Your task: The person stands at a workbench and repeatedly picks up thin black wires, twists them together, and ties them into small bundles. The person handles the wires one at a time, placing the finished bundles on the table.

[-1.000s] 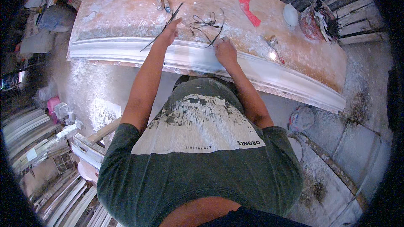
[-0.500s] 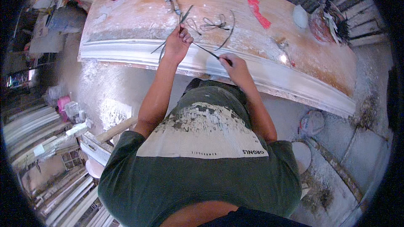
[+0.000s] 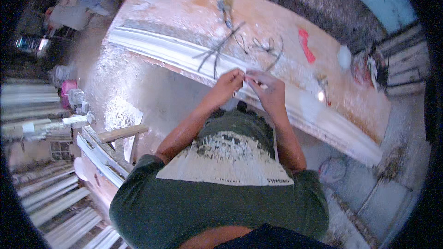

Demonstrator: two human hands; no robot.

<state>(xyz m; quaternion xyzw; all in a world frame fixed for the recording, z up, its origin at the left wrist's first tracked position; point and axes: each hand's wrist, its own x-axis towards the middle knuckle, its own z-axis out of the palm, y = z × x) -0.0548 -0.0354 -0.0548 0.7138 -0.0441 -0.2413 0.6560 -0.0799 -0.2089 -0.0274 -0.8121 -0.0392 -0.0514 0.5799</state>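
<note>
In the head view, a long white strip [image 3: 159,48] lies along the near edge of the desk [image 3: 161,7]. The left hand [image 3: 227,85] and the right hand [image 3: 269,90] meet over the middle of the white strip. The left grip is pinched tight and seems to have a thin dark piece [image 3: 234,94], its end poking out under the fingers on the white strip's near side. The right grip has its fingertips by the left ones (blur hides how tight it is and what is in it, so I cannot tell).

Dark bands [image 3: 218,51] lie crossed over the white strip. Past its far side are a curly dark cord [image 3: 264,47], a brush [image 3: 225,11] and a red scrap [image 3: 305,46].

The thin dark piece could drop off the white strip's near side if the pinch goes loose, or snap if tugged too hard. A bumping arm could push the dark bands off the white strip.
</note>
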